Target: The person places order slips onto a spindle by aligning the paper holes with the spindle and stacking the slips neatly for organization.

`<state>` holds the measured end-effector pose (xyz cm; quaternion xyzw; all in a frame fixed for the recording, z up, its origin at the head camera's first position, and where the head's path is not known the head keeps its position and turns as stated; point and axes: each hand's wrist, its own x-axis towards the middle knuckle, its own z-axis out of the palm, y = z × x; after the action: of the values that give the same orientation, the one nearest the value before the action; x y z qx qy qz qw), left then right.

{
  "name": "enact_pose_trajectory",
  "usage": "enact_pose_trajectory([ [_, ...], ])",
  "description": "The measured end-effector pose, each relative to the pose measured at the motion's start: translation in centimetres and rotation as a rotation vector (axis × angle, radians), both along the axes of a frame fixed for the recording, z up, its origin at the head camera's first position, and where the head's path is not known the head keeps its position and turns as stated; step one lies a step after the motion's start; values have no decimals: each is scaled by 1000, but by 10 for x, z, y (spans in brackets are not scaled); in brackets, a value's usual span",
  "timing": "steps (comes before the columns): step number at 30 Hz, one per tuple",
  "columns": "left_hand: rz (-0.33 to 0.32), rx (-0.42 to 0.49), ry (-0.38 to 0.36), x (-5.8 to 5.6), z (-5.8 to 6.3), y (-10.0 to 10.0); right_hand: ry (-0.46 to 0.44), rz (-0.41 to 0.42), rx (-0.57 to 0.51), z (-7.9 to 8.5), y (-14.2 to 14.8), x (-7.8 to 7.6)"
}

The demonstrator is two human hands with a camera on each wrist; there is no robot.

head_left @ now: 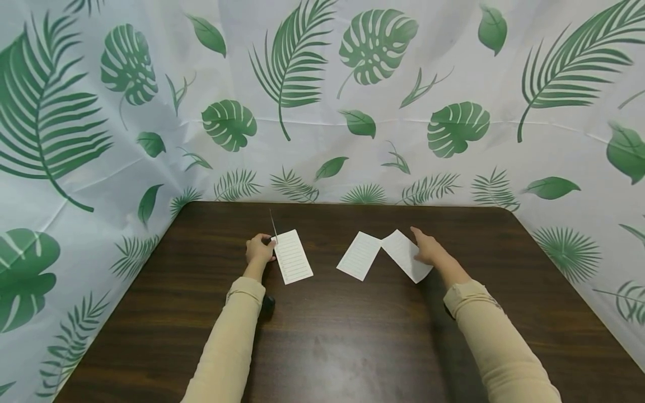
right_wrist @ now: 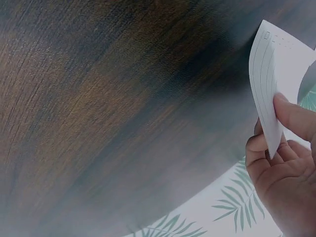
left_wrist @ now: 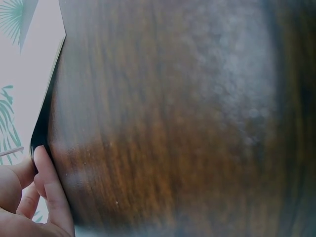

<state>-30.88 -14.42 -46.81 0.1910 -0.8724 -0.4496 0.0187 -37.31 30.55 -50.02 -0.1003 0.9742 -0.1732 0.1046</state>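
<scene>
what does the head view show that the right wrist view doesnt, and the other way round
Only the head view: the left hand with the dark item it holds, the left sheet at that hand, the middle sheet and both sleeves.
Only the right wrist view: the thumb of the right hand lying on the held sheet, and a small printed box near that sheet's corner.
Both: the right hand, held sheet, brown table and leaf-print backdrop.
</scene>
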Motion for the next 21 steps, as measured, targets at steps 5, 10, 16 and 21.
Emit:
enact_pose_trajectory([
  [5, -2, 0, 4, -1, -1, 0, 139, -52, -23, -50, 33, -40],
  [10, -3, 16, 9, -2, -4, 0, 165, -75, -59, -82, 56, -64],
  [16, 4, 62, 4, 0, -4, -1, 129, -88, -87, -84, 59, -69],
  [21, -17, 68, 5, 0, -5, -2, 117, -83, -132, -63, 48, -58],
])
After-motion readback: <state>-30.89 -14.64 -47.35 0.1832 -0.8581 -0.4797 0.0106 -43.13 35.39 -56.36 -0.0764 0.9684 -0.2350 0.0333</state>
